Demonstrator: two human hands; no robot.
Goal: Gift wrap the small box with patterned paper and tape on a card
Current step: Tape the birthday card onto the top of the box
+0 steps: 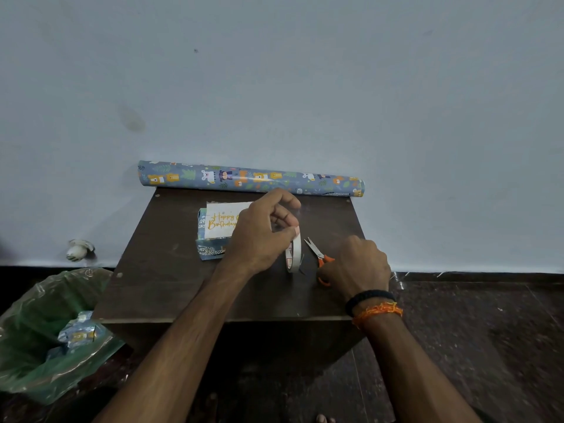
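Note:
A small box wrapped in blue animal-print paper (210, 251) sits on the dark wooden table (171, 288). A white "Happy Birthday" card (221, 219) lies on top of it. My left hand (259, 233) pinches the clear tape roll (293, 254), which stands on edge just right of the box. My right hand (355, 270) grips the orange-handled scissors (319, 254), whose blades are open and point up-left toward the tape. The left hand hides the box's right side.
A roll of blue animal-print wrapping paper (250, 178) lies along the table's far edge against the wall. A green bag (45, 331) holding paper scraps stands on the floor at the left. A small white object (78, 249) sits by the wall.

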